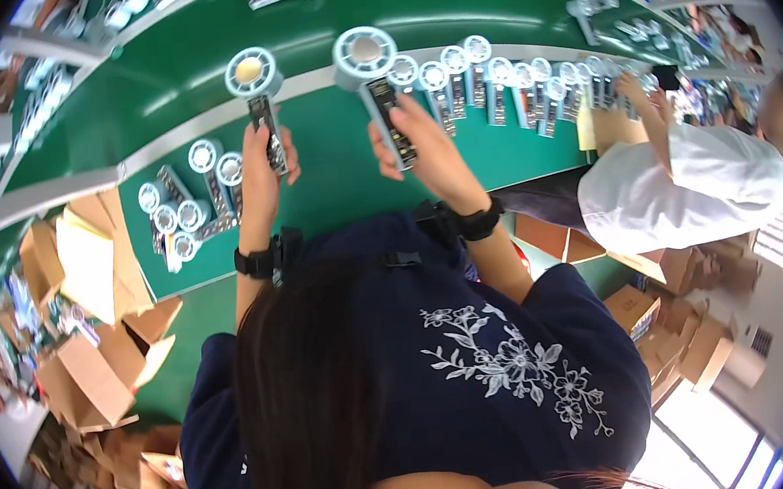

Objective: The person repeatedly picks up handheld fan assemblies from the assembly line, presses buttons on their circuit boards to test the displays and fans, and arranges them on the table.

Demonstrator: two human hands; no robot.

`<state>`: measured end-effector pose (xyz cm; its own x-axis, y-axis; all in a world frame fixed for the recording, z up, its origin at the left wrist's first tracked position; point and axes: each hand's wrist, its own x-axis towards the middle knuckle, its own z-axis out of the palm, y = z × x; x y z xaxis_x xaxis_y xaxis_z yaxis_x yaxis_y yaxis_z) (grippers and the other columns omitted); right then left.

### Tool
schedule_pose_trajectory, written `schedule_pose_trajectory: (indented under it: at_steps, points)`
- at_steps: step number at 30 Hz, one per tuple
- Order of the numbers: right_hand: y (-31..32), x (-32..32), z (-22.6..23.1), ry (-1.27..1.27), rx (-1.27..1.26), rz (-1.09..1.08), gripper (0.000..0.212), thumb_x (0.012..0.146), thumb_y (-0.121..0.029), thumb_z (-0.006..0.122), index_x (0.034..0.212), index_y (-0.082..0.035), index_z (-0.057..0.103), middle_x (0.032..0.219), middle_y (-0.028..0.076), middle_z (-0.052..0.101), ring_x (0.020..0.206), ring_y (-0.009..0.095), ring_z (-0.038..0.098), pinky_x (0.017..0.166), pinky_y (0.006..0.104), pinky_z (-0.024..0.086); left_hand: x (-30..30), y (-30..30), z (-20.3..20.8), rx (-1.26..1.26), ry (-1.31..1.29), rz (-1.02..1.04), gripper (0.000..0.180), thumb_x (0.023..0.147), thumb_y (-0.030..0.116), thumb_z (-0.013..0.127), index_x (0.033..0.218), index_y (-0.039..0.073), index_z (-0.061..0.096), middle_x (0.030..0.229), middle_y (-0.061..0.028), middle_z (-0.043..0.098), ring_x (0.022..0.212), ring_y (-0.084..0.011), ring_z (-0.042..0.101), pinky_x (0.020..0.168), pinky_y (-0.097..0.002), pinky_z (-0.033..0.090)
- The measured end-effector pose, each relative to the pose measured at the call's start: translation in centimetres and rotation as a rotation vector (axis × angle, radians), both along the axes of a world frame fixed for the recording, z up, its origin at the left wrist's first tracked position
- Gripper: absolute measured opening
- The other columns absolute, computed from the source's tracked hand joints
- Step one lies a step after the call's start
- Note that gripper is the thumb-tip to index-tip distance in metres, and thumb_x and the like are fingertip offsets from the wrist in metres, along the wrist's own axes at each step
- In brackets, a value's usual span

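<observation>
Left hand (261, 167) grasping pale-blue plastic device with round ringed head and dark circuit-board handle (251, 73). Right hand (424, 146) gripping 2nd pale-blue device (365, 53). Both devices held apart over green table (332, 174), heads pointing away from person. Similar devices clustered left (190, 213), more in long row right (496, 71).

The flat worktop (338, 188) is green, with a pale grey strip (317, 81) along its far edge. Near that edge, the left pale-blue, round-headed plastic device (258, 89) has a yellowish hub (249, 70), the right pale-blue, round-headed plastic device (368, 75) a greyish-beige one; both show black circuit boards (261, 115). Beside the worktop's left edge, brown cardboard (128, 253) backs a pale yellow sheet (88, 262). The navy cloth shirt (401, 339) bears white flowers and leaves (516, 357).
</observation>
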<state>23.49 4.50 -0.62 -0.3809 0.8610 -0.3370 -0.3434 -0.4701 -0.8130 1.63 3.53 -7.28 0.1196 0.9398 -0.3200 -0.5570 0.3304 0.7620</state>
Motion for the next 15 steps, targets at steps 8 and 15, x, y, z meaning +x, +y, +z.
schedule_pose_trajectory:
  at_steps: [8,15]
  points:
    - [-0.7,-1.5,1.5,0.136,0.067,-0.036,0.023,0.098,-0.020,0.035,0.112,-0.002,0.041,0.086,0.007,0.049,0.065,0.011,0.046,0.052,0.0262,0.039,2.0,-1.2,4.7,0.130,0.042,0.065,0.036,0.099,0.029,0.032,0.122,0.002,0.038,0.086,-0.0047,0.049,0.056,-0.0091,0.047,0.040,-0.0224,0.035]
    - [-1.6,-3.8,1.5,0.149,0.114,-0.034,0.024,0.098,-0.021,0.034,0.110,-0.002,0.041,0.087,0.007,0.049,0.064,0.011,0.046,0.051,0.0257,0.039,1.5,-2.0,4.6,0.212,0.135,0.033,0.033,0.099,0.027,0.032,0.120,0.002,0.036,0.089,-0.0065,0.049,0.055,-0.0096,0.047,0.040,-0.0226,0.037]
